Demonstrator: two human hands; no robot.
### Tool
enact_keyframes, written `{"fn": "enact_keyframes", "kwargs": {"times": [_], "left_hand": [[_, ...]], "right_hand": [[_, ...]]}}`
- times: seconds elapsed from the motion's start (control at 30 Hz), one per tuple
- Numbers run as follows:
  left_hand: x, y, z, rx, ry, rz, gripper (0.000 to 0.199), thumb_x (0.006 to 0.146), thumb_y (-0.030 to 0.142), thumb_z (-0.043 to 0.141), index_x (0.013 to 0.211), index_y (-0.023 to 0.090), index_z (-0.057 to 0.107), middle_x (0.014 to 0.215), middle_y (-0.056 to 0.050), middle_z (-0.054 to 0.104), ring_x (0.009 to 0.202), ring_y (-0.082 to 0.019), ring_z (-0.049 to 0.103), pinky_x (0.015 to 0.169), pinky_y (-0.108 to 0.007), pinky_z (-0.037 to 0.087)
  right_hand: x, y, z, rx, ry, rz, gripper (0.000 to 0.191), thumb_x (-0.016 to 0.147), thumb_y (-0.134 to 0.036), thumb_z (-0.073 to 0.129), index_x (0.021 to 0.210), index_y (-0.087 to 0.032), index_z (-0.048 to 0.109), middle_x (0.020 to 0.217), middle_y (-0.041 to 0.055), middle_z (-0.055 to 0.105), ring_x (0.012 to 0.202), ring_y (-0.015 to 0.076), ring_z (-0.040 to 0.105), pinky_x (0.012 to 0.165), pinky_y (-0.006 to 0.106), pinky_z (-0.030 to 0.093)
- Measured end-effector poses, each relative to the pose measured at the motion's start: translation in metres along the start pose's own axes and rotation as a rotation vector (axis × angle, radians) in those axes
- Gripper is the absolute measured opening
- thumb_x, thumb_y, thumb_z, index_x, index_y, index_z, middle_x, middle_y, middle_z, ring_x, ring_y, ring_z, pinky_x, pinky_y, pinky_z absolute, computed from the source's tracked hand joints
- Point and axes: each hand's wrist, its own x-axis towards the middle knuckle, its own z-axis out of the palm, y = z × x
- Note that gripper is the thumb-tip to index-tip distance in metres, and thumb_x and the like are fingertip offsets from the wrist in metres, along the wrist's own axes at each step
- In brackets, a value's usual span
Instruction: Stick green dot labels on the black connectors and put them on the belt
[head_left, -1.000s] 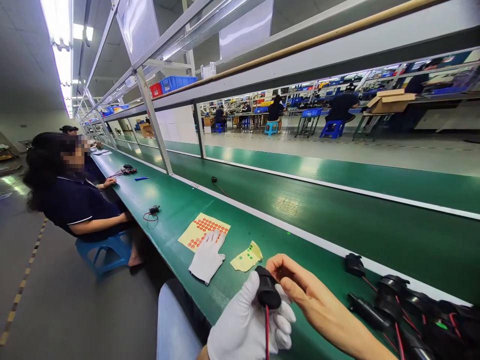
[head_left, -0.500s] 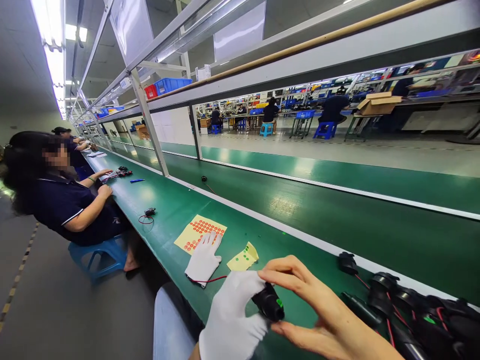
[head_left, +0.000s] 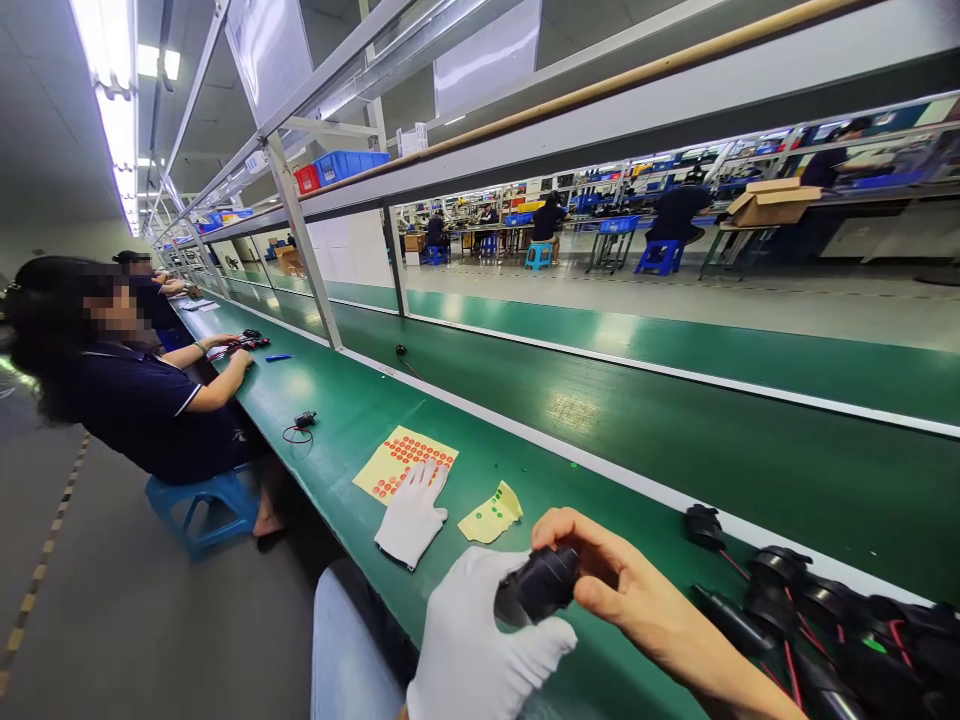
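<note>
The part (head_left: 547, 583) has tilted up, left hand (head_left: 474, 632) pinching it, right hand (head_left: 637, 585) curled, grip unclear, in apparent turning that needs steady support.

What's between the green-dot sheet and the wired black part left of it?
Head view: the red-dot sheet, a loose white glove lying partly over it.

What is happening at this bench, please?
A person holds a black part in the gloved left hand, with the bare right hand at its end. A loose white glove lies partly over a sheet of red dots; more black parts with red wires lie at the right. A co-worker sits further along the bench.
</note>
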Motion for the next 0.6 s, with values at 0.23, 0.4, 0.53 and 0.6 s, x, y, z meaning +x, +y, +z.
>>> {"fn": "enact_keyframes", "kwargs": {"times": [0.23,0.4,0.53,0.6], "left_hand": [[0.004,-0.016,0.009,-0.701,-0.44,-0.129,0.078,0.086,0.08,0.046,0.089,0.006,0.07,0.07,-0.009,0.064,0.048,-0.007,0.05,0.048,-0.019,0.039],[0.004,-0.04,0.027,-0.858,-0.611,-0.244,0.085,0.085,0.082,0.045,0.098,0.002,0.072,0.074,-0.013,0.067,0.041,-0.006,0.053,0.04,-0.016,0.041],[0.008,-0.051,0.031,-0.99,-0.718,-0.319,0.08,0.077,0.082,0.058,0.088,0.004,0.072,0.064,-0.007,0.064,0.039,-0.008,0.052,0.036,-0.017,0.037],[0.008,-0.054,0.031,-1.107,-0.797,-0.426,0.081,0.071,0.084,0.063,0.082,0.004,0.072,0.062,-0.007,0.063,0.041,-0.009,0.053,0.036,-0.018,0.033]], "right_hand": [[-0.004,-0.012,-0.002,-0.164,-0.04,0.025,0.046,0.091,-0.064,0.062,0.117,-0.027,0.069,0.113,0.0081,0.064,0.096,0.0214,0.061,0.081,0.032,0.053],[-0.001,-0.004,-0.001,-0.003,-0.094,0.233,0.047,0.093,-0.063,0.059,0.097,-0.017,0.064,0.076,-0.0012,0.049,0.064,0.0105,0.042,0.058,0.022,0.04],[0.001,-0.003,0.002,-0.045,-0.128,0.341,0.056,0.091,-0.07,0.056,0.094,-0.015,0.061,0.071,-0.0026,0.045,0.059,0.0089,0.04,0.053,0.021,0.033],[0.002,-0.006,0.004,-0.047,-0.118,0.339,0.064,0.093,-0.076,0.046,0.099,-0.014,0.061,0.069,-0.0023,0.046,0.057,0.0094,0.04,0.054,0.022,0.035]]}}
